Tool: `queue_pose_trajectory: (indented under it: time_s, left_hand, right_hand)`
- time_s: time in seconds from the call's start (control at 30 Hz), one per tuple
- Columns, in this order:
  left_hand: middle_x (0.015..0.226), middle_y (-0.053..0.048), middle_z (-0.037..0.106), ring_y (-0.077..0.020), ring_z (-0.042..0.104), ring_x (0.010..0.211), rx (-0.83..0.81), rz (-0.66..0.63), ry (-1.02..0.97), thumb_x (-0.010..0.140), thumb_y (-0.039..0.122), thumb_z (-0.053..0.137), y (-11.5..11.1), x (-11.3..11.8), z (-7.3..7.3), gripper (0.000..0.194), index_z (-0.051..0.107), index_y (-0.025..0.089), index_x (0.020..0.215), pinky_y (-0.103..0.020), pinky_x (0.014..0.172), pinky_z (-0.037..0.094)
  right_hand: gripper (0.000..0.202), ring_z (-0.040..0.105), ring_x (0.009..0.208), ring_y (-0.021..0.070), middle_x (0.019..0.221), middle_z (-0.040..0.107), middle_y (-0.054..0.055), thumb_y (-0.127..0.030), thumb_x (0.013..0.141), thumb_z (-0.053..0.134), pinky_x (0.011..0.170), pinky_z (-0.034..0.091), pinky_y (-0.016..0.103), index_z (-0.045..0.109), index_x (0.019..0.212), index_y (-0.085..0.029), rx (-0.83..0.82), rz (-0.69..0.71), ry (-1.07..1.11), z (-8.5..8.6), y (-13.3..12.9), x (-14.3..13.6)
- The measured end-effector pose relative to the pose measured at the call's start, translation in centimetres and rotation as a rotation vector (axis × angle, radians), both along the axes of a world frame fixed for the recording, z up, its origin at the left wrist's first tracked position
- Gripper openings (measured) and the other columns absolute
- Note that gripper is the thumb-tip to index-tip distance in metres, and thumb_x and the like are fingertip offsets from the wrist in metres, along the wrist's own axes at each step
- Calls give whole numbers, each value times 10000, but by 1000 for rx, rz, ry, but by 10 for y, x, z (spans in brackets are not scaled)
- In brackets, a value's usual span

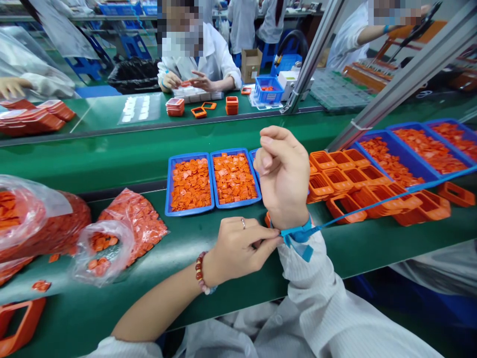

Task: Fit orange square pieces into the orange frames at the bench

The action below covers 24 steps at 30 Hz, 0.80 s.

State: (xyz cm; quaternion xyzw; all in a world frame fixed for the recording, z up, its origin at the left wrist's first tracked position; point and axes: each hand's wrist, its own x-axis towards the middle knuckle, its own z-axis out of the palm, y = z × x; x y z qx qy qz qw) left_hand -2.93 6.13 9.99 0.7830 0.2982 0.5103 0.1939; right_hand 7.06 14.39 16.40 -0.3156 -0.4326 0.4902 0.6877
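My left hand [242, 246] pinches the edge of a blue wrist strap [296, 233] between thumb and finger. That strap is wrapped around my right wrist, over the end of the white sleeve, and a loose tab hangs from it. A thin blue cord [357, 211] runs from the strap off to the right. My right hand [283, 171] is raised with its fingers curled in, and nothing shows in them. A ring and a beaded bracelet [200, 272] are on my left hand and wrist. Behind the hands, two blue trays [167, 191] hold small orange pieces.
Orange frames [345, 176] stand in stacks at the right, beside more blue trays [413, 156]. Plastic bags of orange pieces [139, 219] lie at the left. An orange frame [32, 323] sits near the left corner. A metal post [316, 54] rises behind; a co-worker [216, 54] sits across.
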Motion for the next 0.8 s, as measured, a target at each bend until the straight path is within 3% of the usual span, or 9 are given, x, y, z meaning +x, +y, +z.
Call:
queue_pose_trajectory:
  time_s: [0.17,0.43,0.57,0.7,0.8]
  left_hand:
    - [521,53,581,-51,481,459,1,10,3,865,258,734,0,-2,5,103,721,157,850,-188,500,381]
    - [469,100,489,-27,400,397,-242,-95,-146,801,354,799,-3,3,5,256,644,155,848,-152,437,333]
    - [476,95,490,-33,400,400,-325,-104,-171,781,377,811,-6,4,6,292,630,159,852,-152,421,323]
    - [462,90,494,-32,406,386,-295,-59,-146,816,347,772,-9,4,9,222,663,158,853,-155,423,333]
    - [438,86,485,-32,398,375,-294,-9,-152,829,346,754,-11,5,11,207,674,160,787,-160,418,329]
  right_hand:
    - [73,433,477,64,609,415,-63,-326,867,618,452,359,206,622,858,-254,43,-56,-78,-2,-1,-2]
    - [37,511,526,88,629,464,-55,-284,899,592,520,458,243,622,900,-264,112,-258,-137,-5,-10,-14]
    - [34,543,580,101,646,467,-48,-269,911,598,553,477,251,631,911,-274,84,-322,-149,-2,-14,-12]
    - [36,573,642,130,685,519,-20,-257,900,642,561,488,274,656,929,-274,24,-407,-186,4,-24,-11]
    - [92,613,677,160,751,568,12,-307,913,633,509,477,288,660,997,-280,-58,-356,-211,3,-29,-12]
